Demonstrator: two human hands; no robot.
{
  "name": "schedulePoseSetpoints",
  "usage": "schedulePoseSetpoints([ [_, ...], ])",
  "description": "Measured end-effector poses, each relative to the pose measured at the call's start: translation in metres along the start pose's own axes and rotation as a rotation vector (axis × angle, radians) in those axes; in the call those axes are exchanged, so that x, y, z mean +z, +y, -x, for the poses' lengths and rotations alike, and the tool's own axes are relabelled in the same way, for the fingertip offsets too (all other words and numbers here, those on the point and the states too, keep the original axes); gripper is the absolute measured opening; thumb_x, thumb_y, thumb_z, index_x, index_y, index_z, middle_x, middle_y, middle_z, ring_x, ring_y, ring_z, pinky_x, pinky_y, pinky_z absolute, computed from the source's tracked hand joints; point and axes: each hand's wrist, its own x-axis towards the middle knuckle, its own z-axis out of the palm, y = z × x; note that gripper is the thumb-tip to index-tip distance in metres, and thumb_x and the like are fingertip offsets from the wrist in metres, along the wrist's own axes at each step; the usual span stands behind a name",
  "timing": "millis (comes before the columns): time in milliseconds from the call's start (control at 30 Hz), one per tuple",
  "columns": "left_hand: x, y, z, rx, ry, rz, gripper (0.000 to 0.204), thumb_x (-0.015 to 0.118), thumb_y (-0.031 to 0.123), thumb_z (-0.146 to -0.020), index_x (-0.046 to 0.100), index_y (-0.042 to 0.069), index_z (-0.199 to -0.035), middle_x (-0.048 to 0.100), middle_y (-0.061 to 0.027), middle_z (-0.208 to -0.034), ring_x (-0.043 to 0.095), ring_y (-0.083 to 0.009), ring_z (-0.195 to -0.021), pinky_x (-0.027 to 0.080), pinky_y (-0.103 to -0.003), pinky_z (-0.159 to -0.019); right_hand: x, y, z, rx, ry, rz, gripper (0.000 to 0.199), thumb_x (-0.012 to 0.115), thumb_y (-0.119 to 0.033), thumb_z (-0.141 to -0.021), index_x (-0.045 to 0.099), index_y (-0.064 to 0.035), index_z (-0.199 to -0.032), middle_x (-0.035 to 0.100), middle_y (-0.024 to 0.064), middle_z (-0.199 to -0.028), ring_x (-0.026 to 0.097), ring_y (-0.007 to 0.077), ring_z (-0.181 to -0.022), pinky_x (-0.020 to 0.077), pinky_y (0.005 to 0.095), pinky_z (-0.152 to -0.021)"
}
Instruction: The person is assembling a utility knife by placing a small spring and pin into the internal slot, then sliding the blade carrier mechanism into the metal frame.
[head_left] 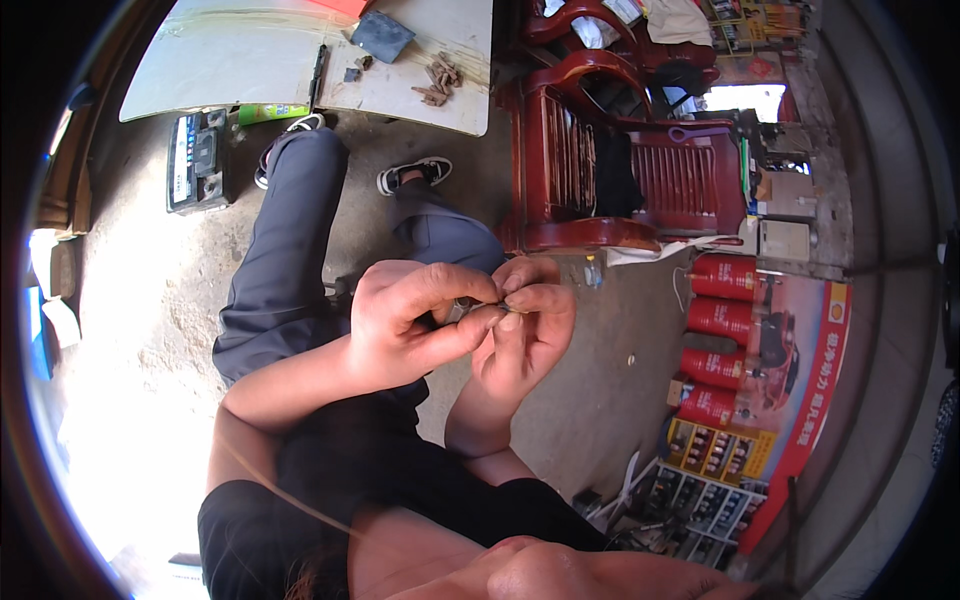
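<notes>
Seated person, seen from above, working over a bare concrete floor (150,330) in a workshop. The left hand (405,320) and right hand (525,325) meet above the knees; the fingers (470,285) of both are closed together around a small metal part (460,308), pinched between thumbs and forefingers and mostly hidden, so its kind cannot be told. The part sits in the air between the two hands, well above the floor.

The legs, in dark grey trousers (275,260), stretch away toward a pair of black-and-white shoes (412,172). Beyond the shoes lies a pale flat surface (250,60), low to the ground, which carries a dark square pad (381,36), a black pen-like tool (318,72) and a small heap of brown stubby pieces (438,80). A black vehicle battery (198,158) stands on the floor just beside the near edge of the surface, with a green box (268,112) next to it.

To the right, a red-brown carved wooden armchair (600,170) has dark cloth draped over its seat. Farther right, red cylinders (722,330) are stacked beside a large red printed poster (810,390) on the floor. Strong sunlight whitens the floor at lower left.
</notes>
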Motion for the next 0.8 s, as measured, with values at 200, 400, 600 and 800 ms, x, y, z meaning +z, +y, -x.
schedulePoseSetpoints([
  [200,0.002,-0.006,0.0,0.11,0.025,0.01,0.018,0.072,0.004,-0.07,0.061,0.0,-0.083,0.065,-0.006,-0.073,0.049,-0.0076,-0.046,0.038,-0.02,-0.042,0.004,0.001,0.001,0.182,0.012,-0.273,0.023,0.065,-0.019,-0.084,0.049,-0.004,-0.092,0.045,0.0076,-0.092,0.046,0.0149,-0.085,0.0396,0.0255,-0.076],
  [400,0.003,-0.003,0.0,-0.129,0.017,0.026,0.019,0.073,0.009,-0.07,0.064,0.004,-0.086,0.044,-0.0013,-0.052,0.034,-0.0088,-0.04,0.029,-0.024,-0.039,0.004,-0.001,0.0,0.331,0.086,-0.302,0.029,0.066,-0.025,-0.084,0.047,-0.0043,-0.092,0.044,0.0056,-0.09,0.043,0.0125,-0.084,0.0385,0.0231,-0.073],
  [600,0.003,0.005,-0.004,-0.298,0.132,0.326,0.01,0.062,0.007,-0.084,0.062,-0.002,-0.088,0.059,-0.0052,-0.066,0.052,-0.0092,-0.049,0.042,-0.021,-0.048,0.002,-0.003,-0.003,0.437,0.069,-0.411,0.029,0.062,-0.029,-0.087,0.047,-0.0059,-0.094,0.042,0.0018,-0.085,0.04,0.0074,-0.072,0.037,0.0192,-0.058],
  [800,0.002,-0.001,-0.01,-0.317,0.179,0.34,0.019,0.05,0.013,-0.094,0.058,-0.004,-0.09,0.062,-0.0076,-0.083,0.059,-0.0133,-0.072,0.048,-0.025,-0.065,0.009,-0.012,-0.002,0.467,0.056,-0.358,0.028,0.06,-0.03,-0.089,0.047,-0.0058,-0.092,0.043,0.0002,-0.081,0.038,0.0047,-0.065,0.0366,0.0166,-0.048],
])
